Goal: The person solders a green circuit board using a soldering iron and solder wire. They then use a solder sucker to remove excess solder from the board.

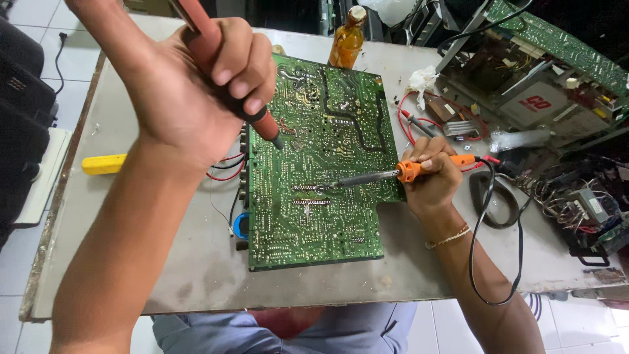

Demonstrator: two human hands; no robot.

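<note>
A large green circuit board [327,124] lies solder side up on the grey table [183,262]. My right hand [429,174] grips an orange-handled soldering iron [393,174] whose tip rests on a row of pins near the board's middle. My left hand [190,85] is raised above the board's left edge and holds a red tube-shaped tool [262,121] with a dark tip pointing down at the board. A black cord [488,223] runs from the iron off the table's front edge.
A yellow tool [103,164] lies at the left. An amber bottle [346,39] stands behind the board. Opened electronics chassis [531,85], loose wires and parts [583,203] crowd the right side. Red and black wires [226,170] leave the board's left edge.
</note>
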